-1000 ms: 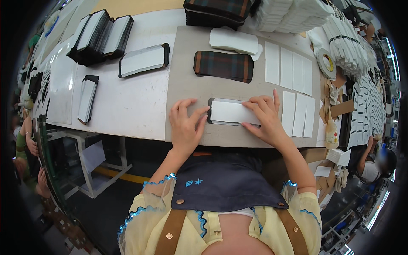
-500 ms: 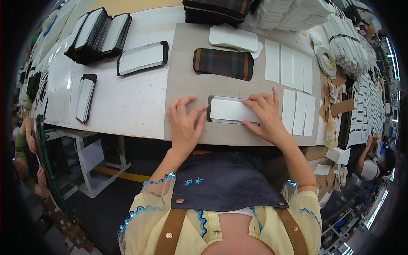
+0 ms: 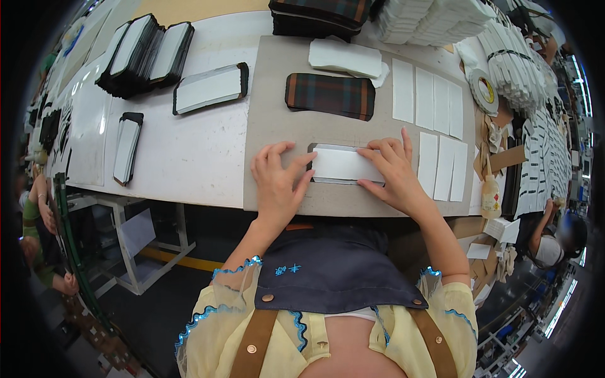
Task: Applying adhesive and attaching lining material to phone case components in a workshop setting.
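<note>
A white rectangular strip (image 3: 343, 163) lies on a slightly larger dark-edged fabric piece (image 3: 310, 165) on the grey mat in front of me. My left hand (image 3: 276, 179) is open at the piece's left end; its bent index finger and thumb stand apart, their tips at the dark edge. At the right end, my right hand (image 3: 394, 171) spans the piece, with fingers at the far edge and thumb at the near edge, hiding that end. Just beyond lies a small stack of dark plaid fabric pieces (image 3: 329, 96).
White strips (image 3: 428, 165) lie in rows on the grey mat (image 3: 268, 82), right. White-topped, dark-edged pieces (image 3: 211, 89) rest left, near upright bundles (image 3: 135, 47). Farther back are a plaid stack (image 3: 321, 16) and white piles (image 3: 432, 22). A tape roll (image 3: 484, 92) and bottle (image 3: 491, 196) sit right.
My left hand has shifted slightly right, bringing its index finger and thumb closer against the piece's left end. My right hand stays nearly in place.
</note>
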Available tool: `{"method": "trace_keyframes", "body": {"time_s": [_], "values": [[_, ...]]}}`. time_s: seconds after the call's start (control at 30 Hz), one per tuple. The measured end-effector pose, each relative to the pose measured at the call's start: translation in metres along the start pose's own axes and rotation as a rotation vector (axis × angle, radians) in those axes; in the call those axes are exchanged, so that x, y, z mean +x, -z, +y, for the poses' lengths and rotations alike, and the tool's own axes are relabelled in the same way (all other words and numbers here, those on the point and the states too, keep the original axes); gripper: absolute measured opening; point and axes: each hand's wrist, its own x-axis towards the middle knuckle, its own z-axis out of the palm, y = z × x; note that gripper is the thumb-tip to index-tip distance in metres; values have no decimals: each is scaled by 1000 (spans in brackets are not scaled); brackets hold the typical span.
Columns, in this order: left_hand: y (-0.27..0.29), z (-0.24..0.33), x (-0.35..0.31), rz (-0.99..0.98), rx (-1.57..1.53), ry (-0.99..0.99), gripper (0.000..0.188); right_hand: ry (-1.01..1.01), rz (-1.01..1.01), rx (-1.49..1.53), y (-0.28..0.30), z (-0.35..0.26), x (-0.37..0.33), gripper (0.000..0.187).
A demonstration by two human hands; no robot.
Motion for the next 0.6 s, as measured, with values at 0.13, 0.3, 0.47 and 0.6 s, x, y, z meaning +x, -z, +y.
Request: {"method": "trace_keyframes", "body": {"time_s": [0.13,0.3,0.47,0.6], "values": [[-1,-1,-2,-12,20,-4,32,2,0,8,-1,0,0,57],[-2,3,2,-18,70,-24,29,-21,40,12,1,5,-3,61],[-3,0,0,-20,57,-13,30,-156,77,149,5,21,-14,52],[-1,1,1,-33,68,-6,32,-227,143,265,-1,34,-24,40]]}}
